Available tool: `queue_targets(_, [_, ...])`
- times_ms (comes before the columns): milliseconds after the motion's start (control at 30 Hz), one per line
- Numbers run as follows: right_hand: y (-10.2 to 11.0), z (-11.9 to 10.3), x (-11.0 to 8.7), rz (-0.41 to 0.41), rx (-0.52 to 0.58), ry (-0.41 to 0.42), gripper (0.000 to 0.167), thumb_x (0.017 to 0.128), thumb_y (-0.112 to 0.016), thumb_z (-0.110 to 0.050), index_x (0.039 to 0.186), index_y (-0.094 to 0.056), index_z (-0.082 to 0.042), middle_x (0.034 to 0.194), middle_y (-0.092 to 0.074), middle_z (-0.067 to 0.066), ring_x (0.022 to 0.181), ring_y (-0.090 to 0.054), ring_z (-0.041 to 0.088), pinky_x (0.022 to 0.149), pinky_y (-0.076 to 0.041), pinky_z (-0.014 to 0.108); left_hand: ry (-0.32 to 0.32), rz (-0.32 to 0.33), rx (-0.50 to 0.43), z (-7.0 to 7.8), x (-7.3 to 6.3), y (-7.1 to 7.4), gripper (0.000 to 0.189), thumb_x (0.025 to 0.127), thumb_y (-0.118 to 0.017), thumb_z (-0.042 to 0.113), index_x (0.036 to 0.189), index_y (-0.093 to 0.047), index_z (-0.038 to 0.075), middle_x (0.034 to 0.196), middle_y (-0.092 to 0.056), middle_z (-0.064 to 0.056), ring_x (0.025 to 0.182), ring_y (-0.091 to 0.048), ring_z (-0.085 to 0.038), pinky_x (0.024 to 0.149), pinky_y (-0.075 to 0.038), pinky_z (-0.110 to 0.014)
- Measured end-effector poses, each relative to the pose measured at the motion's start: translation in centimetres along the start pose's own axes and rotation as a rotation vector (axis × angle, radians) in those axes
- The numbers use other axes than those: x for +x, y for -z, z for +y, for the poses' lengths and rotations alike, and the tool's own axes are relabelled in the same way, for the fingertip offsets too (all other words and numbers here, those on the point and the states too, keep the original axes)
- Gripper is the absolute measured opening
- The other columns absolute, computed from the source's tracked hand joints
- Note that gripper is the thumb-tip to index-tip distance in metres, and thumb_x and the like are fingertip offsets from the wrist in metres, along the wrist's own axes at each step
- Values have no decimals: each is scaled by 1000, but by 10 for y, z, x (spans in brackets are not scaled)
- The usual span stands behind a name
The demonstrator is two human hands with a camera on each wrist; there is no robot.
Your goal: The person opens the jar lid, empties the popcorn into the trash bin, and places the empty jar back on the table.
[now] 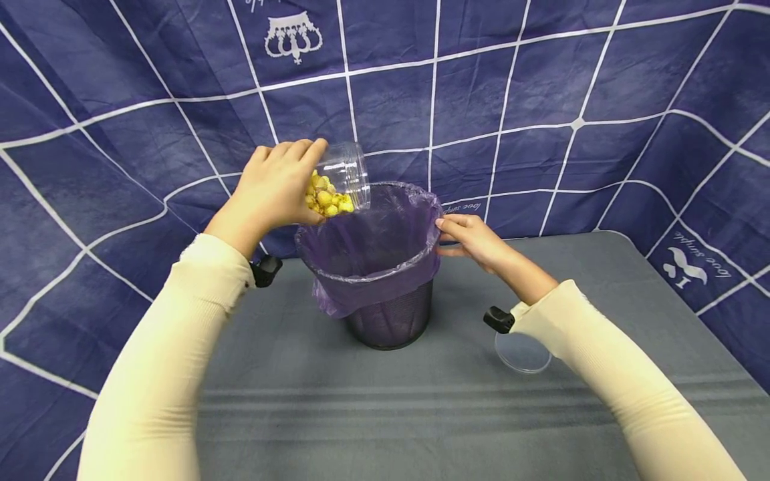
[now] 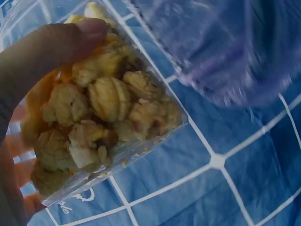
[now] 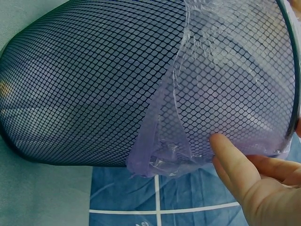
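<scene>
My left hand [image 1: 273, 187] grips a clear plastic jar [image 1: 350, 164], tipped on its side with its mouth toward the right, over the left rim of a bin. Yellow popcorn [image 1: 325, 198] lies along the jar's lower side; in the left wrist view the thumb lies across the wall with popcorn [image 2: 110, 99] behind it. The black mesh trash bin [image 1: 394, 317] stands upright, lined with a purple plastic bag [image 1: 367, 294] folded over its rim. At the right rim, my right hand [image 1: 475, 242] holds the bin's edge and bag, a finger against the outside mesh [image 3: 225, 103].
A round clear lid [image 1: 523, 359] lies on the grey tabletop [image 1: 361, 421], right of the bin and partly under my right forearm. A blue cloth [image 1: 481, 80] with white grid lines hangs behind and at both sides.
</scene>
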State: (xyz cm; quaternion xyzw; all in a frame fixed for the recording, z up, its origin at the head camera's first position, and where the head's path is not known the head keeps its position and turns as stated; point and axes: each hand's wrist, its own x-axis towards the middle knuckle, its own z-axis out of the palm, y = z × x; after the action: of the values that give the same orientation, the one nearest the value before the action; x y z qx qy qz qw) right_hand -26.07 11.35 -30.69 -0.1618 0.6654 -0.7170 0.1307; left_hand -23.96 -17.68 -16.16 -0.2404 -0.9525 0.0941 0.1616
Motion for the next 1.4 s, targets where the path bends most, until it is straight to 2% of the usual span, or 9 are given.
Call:
queue_targets(233, [0,1,0,-7,8,-5,45,94,-43,-16,125,-37,15,126,-39,29,99,-54,22,83,-46,39,-162,52,210,1,3,-1,99,49,-83,37,129,-34,5,123,-41,-18,113,-37,-37,87,-31,-52])
queue_targets(300, [0,0,-1,-6,8,-6,45,94,-43,-17,126,-38,15,126,-39,28,101,-53,23,83,-46,39,-231,100,261,2,3,-2,99,45,-85,33,127,-36,5,120,-42,-18,112,-37,-36,89,-30,-51])
queue_targets(367, [0,0,-1,-3,8,-5,45,94,-43,-17,126,-38,15,126,-40,27,102,-53,24,83,-46,39,-308,166,326,4,3,-3,90,50,-84,24,126,-38,6,120,-43,-18,113,-37,-36,93,-28,-50])
queue_targets(467, [0,0,-1,3,9,-6,44,94,-43,-16,125,-39,15,123,-42,25,102,-52,26,82,-47,39,-428,276,494,5,4,-5,68,66,-74,9,126,-42,9,124,-44,-16,117,-37,-34,99,-24,-46])
queue_targets(600, [-1,0,-1,10,3,-2,43,94,-42,-15,124,-39,15,120,-45,24,100,-54,25,81,-47,38,-556,356,742,6,4,-6,54,81,-52,-5,131,-41,14,133,-40,-15,123,-34,-29,106,-14,-42])
queue_targets(667, [-2,0,-2,13,1,0,42,94,-42,-15,124,-40,15,119,-46,23,98,-55,24,81,-47,38,-608,366,813,7,4,-6,52,85,-43,-5,133,-39,14,136,-37,-15,126,-30,-28,107,-10,-41])
queue_targets(767, [-2,0,-2,14,0,5,42,94,-42,-15,124,-39,15,119,-46,25,95,-56,21,81,-47,38,-673,402,854,9,5,-6,48,88,-26,-1,133,-38,14,137,-35,-15,128,-28,-28,107,-9,-39])
queue_targets(1000, [-1,-1,-3,12,6,1,42,95,-41,-15,124,-38,16,123,-42,29,95,-56,20,82,-47,39,-730,452,874,13,6,-4,49,91,-16,-1,134,-35,14,138,-32,-16,128,-27,-28,107,-11,-40])
queue_targets(1400, [-2,-1,-2,15,-2,0,42,94,-41,-15,123,-39,17,122,-42,27,93,-56,18,82,-46,39,-689,457,848,12,4,-5,49,91,-18,-2,134,-35,14,138,-32,-16,128,-26,-29,107,-12,-41])
